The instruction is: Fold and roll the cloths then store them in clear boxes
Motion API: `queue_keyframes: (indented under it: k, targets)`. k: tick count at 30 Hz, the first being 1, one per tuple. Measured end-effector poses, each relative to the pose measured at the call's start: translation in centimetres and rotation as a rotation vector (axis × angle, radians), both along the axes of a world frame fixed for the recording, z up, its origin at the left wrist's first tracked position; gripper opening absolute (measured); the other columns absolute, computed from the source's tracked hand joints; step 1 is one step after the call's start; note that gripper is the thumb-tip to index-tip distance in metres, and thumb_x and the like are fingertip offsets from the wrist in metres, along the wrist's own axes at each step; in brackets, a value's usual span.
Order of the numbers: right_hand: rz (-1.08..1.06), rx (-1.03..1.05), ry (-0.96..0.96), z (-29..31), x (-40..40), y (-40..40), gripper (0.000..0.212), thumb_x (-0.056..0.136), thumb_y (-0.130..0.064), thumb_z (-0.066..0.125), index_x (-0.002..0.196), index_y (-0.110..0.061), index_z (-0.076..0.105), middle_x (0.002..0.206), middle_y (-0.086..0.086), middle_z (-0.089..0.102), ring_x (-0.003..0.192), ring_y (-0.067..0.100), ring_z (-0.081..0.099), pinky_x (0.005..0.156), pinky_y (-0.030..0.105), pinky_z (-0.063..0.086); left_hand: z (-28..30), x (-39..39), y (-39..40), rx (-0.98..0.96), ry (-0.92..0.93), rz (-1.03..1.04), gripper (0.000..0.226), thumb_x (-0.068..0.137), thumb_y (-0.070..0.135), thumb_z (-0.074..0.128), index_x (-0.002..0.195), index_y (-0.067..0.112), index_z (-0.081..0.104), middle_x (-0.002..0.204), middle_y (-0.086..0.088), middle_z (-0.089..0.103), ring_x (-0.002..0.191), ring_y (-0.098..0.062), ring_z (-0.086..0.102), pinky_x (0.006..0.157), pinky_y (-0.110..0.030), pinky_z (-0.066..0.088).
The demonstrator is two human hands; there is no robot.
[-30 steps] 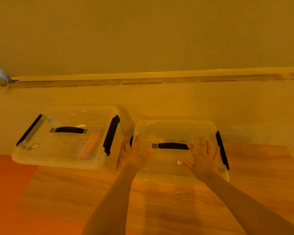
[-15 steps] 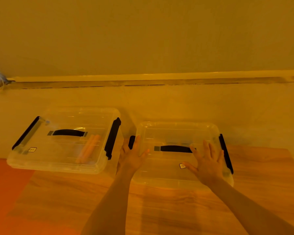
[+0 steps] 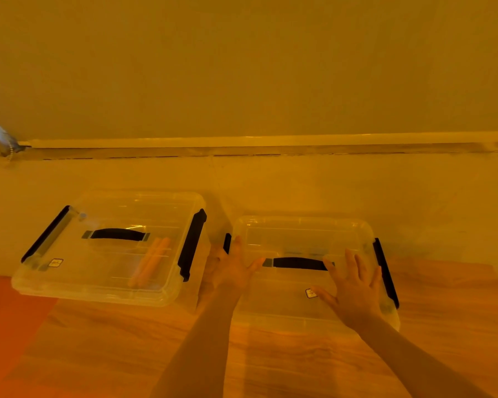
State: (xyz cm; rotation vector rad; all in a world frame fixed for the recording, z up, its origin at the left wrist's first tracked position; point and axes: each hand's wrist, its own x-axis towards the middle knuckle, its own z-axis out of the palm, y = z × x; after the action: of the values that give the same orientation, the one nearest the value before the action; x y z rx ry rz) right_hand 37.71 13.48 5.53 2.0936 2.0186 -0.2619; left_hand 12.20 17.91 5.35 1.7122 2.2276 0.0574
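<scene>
At the worktop's (image 3: 285, 366) far-left edge, a lidded clear plastic box with black latches (image 3: 110, 248) holds pale orange rolled cloths (image 3: 150, 262), likely finished. Beside it, a second lidded clear box (image 3: 308, 239) sits under both hands: the left hand (image 3: 227, 268) and right hand (image 3: 354, 288) lie flat with fingers spread, probably seating its lid. The near worktop offers open room.

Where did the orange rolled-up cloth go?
In the head view, the orange rolled cloth lies inside the left clear box, under its shut lid, near its right black latch.
</scene>
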Motion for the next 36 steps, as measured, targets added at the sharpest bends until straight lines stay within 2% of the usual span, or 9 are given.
queue_keyframes:
  k: [3, 11, 16, 21, 24, 26, 29, 33, 36]
  targets:
    - [0.004, -0.002, 0.002, -0.1, -0.1, 0.1, 0.081, 0.081, -0.079, 0.007, 0.127, -0.034, 0.056, 0.137, 0.021, 0.048, 0.123, 0.044, 0.048, 0.090, 0.068, 0.030, 1.0, 0.8, -0.3, -0.011, 0.021, -0.007, 0.090, 0.080, 0.078, 0.032, 0.149, 0.031, -0.001, 0.154, -0.021, 0.009, 0.139, -0.041, 0.022, 0.108, -0.051, 0.034]
    - [-0.004, -0.046, 0.050, -0.3, -0.4, 0.2, 0.081, 0.083, -0.075, 0.007, 0.125, -0.029, 0.059, 0.132, 0.023, 0.052, 0.117, 0.047, 0.051, 0.085, 0.073, 0.033, 1.4, 1.7, -0.3, -0.062, 0.109, 0.024, 0.091, 0.081, 0.075, 0.035, 0.149, 0.030, -0.004, 0.149, -0.023, 0.016, 0.133, -0.041, 0.031, 0.101, -0.046, 0.042]
    - [-0.008, -0.044, 0.057, -0.2, -0.2, 0.1, 0.080, 0.083, -0.075, 0.009, 0.125, -0.028, 0.059, 0.131, 0.022, 0.053, 0.117, 0.046, 0.052, 0.085, 0.073, 0.033, 1.5, 1.9, -0.3, -0.077, 0.156, 0.031, 0.092, 0.081, 0.075, 0.034, 0.149, 0.028, -0.005, 0.147, -0.024, 0.020, 0.130, -0.041, 0.035, 0.100, -0.046, 0.044]
    - [-0.002, -0.037, 0.047, -0.6, -0.3, 0.0, 0.079, 0.082, -0.075, 0.010, 0.126, -0.029, 0.058, 0.132, 0.021, 0.053, 0.119, 0.045, 0.051, 0.087, 0.072, 0.031, 2.9, 2.6, -1.1, -0.070, 0.271, -0.088, 0.079, 0.089, 0.066, 0.027, 0.150, 0.020, 0.007, 0.145, -0.025, 0.026, 0.127, -0.036, 0.040, 0.095, -0.038, 0.048]
    - [-0.014, -0.028, 0.036, -0.6, -0.2, 0.0, 0.080, 0.082, -0.076, 0.009, 0.127, -0.030, 0.057, 0.133, 0.020, 0.052, 0.120, 0.044, 0.050, 0.089, 0.071, 0.029, 3.3, 2.6, -1.2, -0.084, 0.275, -0.098, 0.078, 0.090, 0.066, 0.025, 0.150, 0.019, 0.009, 0.145, -0.025, 0.026, 0.128, -0.036, 0.039, 0.095, -0.037, 0.047]
    - [-0.014, 0.007, 0.017, -0.4, 0.1, -0.2, 0.083, 0.081, -0.078, 0.004, 0.132, -0.032, 0.050, 0.139, 0.019, 0.047, 0.126, 0.044, 0.044, 0.094, 0.069, 0.023, 3.3, 2.5, -1.3, -0.095, 0.249, -0.092, 0.078, 0.090, 0.066, 0.025, 0.150, 0.020, 0.008, 0.147, -0.025, 0.023, 0.131, -0.037, 0.036, 0.098, -0.039, 0.044]
    - [0.017, 0.071, 0.020, -0.6, 0.4, -0.4, 0.090, 0.075, -0.080, -0.011, 0.143, -0.036, 0.027, 0.152, 0.016, 0.026, 0.139, 0.041, 0.022, 0.101, 0.065, 0.005, 3.6, 2.5, -1.1, -0.107, 0.202, -0.077, 0.076, 0.091, 0.065, 0.025, 0.150, 0.021, 0.007, 0.148, -0.024, 0.021, 0.133, -0.038, 0.033, 0.101, -0.041, 0.041]
    - [-0.002, 0.051, 0.021, -0.3, 0.3, -0.2, 0.093, 0.074, -0.076, -0.019, 0.144, -0.036, 0.028, 0.153, 0.016, 0.024, 0.140, 0.041, 0.021, 0.103, 0.064, 0.007, 4.0, 2.6, -0.9, -0.102, 0.142, -0.058, 0.073, 0.092, 0.062, 0.029, 0.150, 0.024, 0.009, 0.146, -0.023, 0.024, 0.131, -0.037, 0.034, 0.101, -0.041, 0.041]
    - [0.026, 0.046, 0.056, 0.6, 0.3, -0.2, 0.103, 0.062, -0.074, -0.034, 0.147, -0.038, 0.012, 0.157, 0.016, 0.008, 0.143, 0.040, 0.008, 0.107, 0.063, 0.006, 4.8, 2.9, -1.1, -0.055, 0.119, -0.078, 0.071, 0.092, 0.060, 0.034, 0.150, 0.027, 0.010, 0.151, -0.019, 0.017, 0.138, -0.035, 0.025, 0.105, -0.043, 0.036]
